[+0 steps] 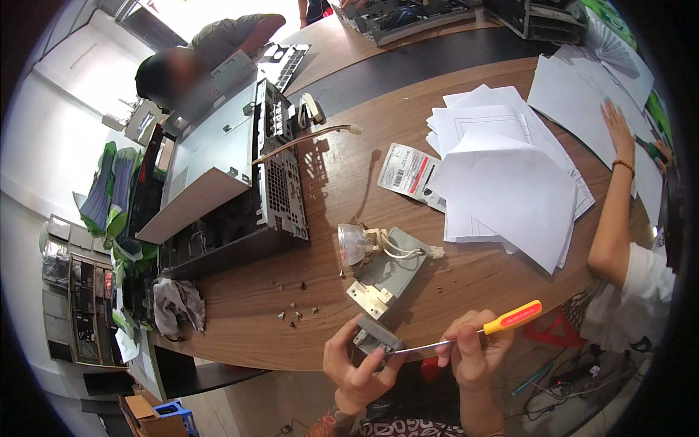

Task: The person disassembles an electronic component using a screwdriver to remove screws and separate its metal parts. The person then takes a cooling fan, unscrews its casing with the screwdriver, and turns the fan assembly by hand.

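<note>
Near the front edge of the table, my left hand (355, 373) grips a small grey plastic block (380, 333) between thumb and fingers. My right hand (472, 355) is closed around the metal shaft of a screwdriver (514, 317), whose yellow and red handle sticks out to the upper right. The shaft runs leftward to the block; whether its tip touches it I cannot tell. Just beyond lies a projector-type lamp (353, 245) with a round reflector and white wires, beside a grey housing (397, 266) with a cream end piece (370, 298).
Several loose screws (295, 317) lie left of the lamp. An opened computer case (240, 197) stands at the left, with a crumpled grey cloth (179, 304) near it. Paper sheets (510, 182) cover a labelled packet (408, 172). Another person's arm (614, 204) rests at right.
</note>
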Demonstrator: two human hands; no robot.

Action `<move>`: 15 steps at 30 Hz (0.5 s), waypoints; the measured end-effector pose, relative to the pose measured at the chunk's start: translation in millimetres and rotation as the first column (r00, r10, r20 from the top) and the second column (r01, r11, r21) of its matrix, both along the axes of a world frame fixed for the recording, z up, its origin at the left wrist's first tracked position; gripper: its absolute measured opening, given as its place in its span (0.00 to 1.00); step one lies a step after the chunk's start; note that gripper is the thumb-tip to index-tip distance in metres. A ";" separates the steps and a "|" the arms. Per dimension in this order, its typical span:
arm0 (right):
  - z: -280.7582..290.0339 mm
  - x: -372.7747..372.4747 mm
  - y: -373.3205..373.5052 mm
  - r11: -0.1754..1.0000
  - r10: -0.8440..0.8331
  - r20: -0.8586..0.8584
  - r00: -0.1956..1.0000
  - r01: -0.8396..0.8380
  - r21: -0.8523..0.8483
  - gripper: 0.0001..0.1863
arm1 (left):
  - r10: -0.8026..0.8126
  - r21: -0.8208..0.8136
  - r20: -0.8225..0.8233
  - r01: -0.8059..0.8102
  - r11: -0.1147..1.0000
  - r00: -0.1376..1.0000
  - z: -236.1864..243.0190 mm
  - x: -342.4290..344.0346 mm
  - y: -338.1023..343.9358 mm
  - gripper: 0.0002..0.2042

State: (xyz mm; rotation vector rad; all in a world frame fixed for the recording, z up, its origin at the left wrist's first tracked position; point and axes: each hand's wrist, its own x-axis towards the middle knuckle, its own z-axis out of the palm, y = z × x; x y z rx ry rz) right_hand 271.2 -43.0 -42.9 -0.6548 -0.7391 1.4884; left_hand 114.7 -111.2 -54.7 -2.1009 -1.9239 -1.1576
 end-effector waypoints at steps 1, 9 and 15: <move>0.5 0.0 -0.3 1.000 0.003 0.000 1.000 -0.003 -0.007 0.10 | 0.000 0.000 -0.001 0.000 1.000 1.000 -1.2 0.3 0.4 0.30; 0.5 0.5 -0.6 1.000 0.011 0.007 1.000 -0.011 -0.007 0.09 | 0.058 0.085 0.018 -0.059 0.995 0.998 -5.7 2.1 1.0 0.24; 2.0 -0.6 -2.2 1.000 0.014 0.010 1.000 -0.014 0.011 0.09 | 0.057 0.106 0.085 -0.066 0.992 0.995 -6.2 1.8 -0.2 0.26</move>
